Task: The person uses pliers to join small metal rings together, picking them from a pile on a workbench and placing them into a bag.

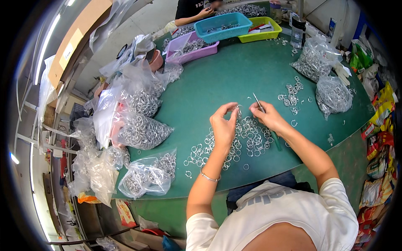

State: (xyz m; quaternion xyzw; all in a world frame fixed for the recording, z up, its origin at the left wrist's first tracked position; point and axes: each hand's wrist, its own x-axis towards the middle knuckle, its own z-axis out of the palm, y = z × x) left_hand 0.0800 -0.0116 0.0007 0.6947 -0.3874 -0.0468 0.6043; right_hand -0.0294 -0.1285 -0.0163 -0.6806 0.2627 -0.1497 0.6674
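My left hand [223, 124] pinches a small metal ring [238, 107] between thumb and fingers, above a spread of loose metal rings [247, 140] on the green table [226, 79]. My right hand [268, 117] grips a thin metal tool [258, 101] whose tip points up and away, close to the held ring. The two hands sit a few centimetres apart over the pile. A thin bracelet circles my left wrist.
Clear plastic bags of rings [142, 131] crowd the table's left side, two more bags [333, 94] lie at the right. A smaller ring cluster [291, 96] lies between. Blue [222, 26], yellow-green [260, 29] and purple [190, 48] trays stand at the far end, where another person's hand [205, 12] works.
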